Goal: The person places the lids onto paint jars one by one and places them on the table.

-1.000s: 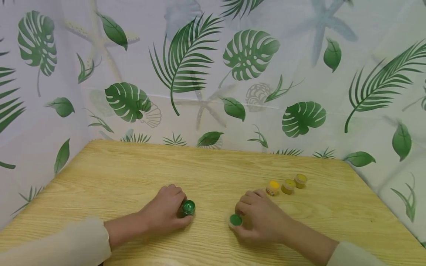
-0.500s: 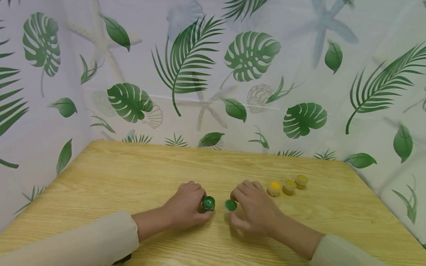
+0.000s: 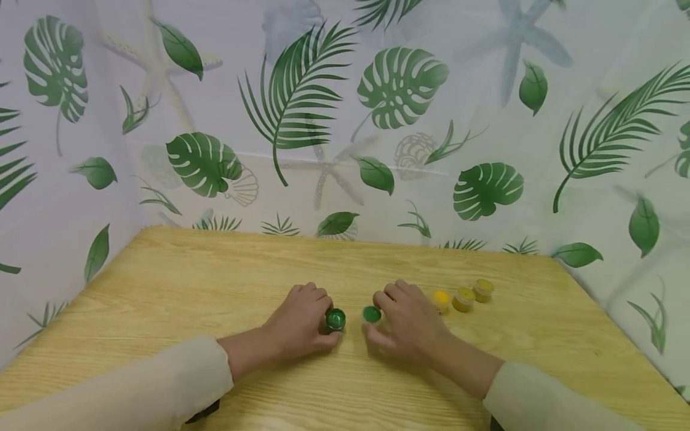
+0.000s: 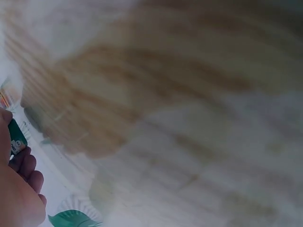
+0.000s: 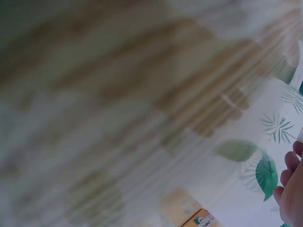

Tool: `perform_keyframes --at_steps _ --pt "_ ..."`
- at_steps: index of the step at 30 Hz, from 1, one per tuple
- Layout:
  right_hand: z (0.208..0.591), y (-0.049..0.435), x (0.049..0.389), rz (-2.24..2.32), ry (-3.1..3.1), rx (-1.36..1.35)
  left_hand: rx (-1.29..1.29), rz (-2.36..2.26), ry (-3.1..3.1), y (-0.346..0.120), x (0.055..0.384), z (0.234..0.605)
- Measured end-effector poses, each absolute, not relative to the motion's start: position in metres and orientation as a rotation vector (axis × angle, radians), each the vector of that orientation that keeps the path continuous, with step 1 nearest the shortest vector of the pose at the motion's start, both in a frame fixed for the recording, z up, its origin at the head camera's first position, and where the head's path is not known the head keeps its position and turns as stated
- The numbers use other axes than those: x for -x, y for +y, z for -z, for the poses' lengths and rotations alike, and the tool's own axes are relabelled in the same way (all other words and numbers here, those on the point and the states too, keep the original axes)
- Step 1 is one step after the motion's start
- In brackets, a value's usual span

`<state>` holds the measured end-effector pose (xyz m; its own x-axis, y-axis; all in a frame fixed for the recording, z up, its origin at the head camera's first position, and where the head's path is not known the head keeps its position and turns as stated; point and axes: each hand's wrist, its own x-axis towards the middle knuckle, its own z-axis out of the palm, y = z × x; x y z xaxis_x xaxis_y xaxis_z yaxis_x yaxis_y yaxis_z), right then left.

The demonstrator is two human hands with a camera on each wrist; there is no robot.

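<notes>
Pale wall cloth (image 3: 399, 203) printed with green leaves, starfish and shells rises behind and on both sides of a counter (image 3: 242, 263) with a yellowish wood grain. Two hands meet near the middle, both arms in cream sleeves (image 3: 135, 380), with a bit of something dark showing under each cuff. The left hand (image 3: 299, 320) has its grip clamped on a small green jar (image 3: 335, 319), fingers round the far side and thumb along the near side, its open mouth facing up and showing glossy green inside. The right hand (image 3: 406, 323) has its grip closed on a small round green lid (image 3: 372, 314) with a paler rim, pinched between fingers and thumb. Jar and lid are level with each other and near, a strip of counter visible between them. Beyond the right hand, three small yellow jars (image 3: 463, 299) stand in a slanting row, the nearest a brighter yellow and partly covered by that hand. From the left wrist, the green jar shows a label with pale marks, too small to read
</notes>
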<state>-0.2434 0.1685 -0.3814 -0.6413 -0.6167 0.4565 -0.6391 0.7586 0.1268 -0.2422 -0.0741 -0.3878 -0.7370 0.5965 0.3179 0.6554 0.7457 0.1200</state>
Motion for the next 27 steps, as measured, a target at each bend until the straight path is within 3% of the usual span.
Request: perform_keyframes --at_steps 10,27 --pt "0.3808 0.1662 0.2444 0.095 -2.442 -0.935 1.004 0.312 -2.572 -0.0753 0.2452 0.3907" --pt "0.3811 0.1638 0.2428 -0.056 -2.385 -1.021 1.057 0.305 -2.599 -0.0674 0.2407 0.3915"
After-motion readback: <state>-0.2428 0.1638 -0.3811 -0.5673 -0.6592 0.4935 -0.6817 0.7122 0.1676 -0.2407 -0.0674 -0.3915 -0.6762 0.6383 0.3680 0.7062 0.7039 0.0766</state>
